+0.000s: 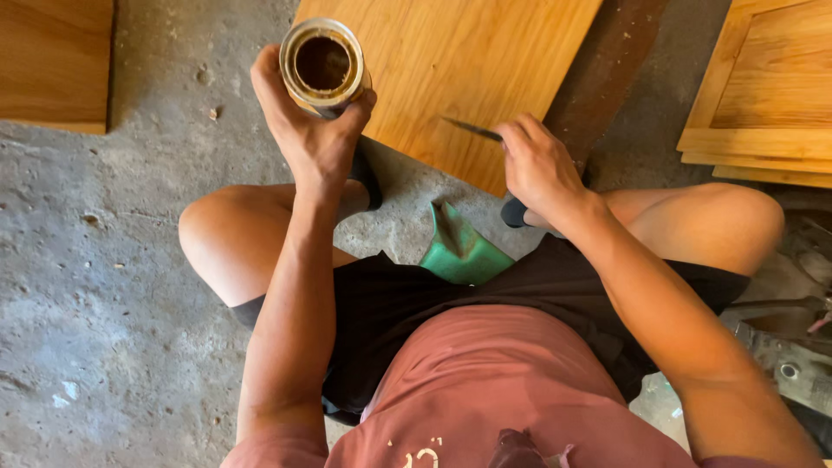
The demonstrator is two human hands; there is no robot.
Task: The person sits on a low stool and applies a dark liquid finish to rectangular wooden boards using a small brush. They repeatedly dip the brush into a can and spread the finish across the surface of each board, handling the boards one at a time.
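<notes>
My left hand [310,121] is raised and wrapped around a round open can [321,65] with a dark brown paste inside. A thin metal blade [471,128] sticks out to the left of my right hand [539,165], which grips its handle. The blade's tip rests over a light wooden board [451,61] lying on the concrete floor in front of me. I am squatting, knees apart, and a green stool [459,251] shows between my legs.
More wooden panels lie around: one at the top left [54,61] and a stack of framed panels at the right [763,95]. A dark plank [607,69] runs beside the board. Metal tools [784,338] sit at the lower right on rough concrete floor [104,286].
</notes>
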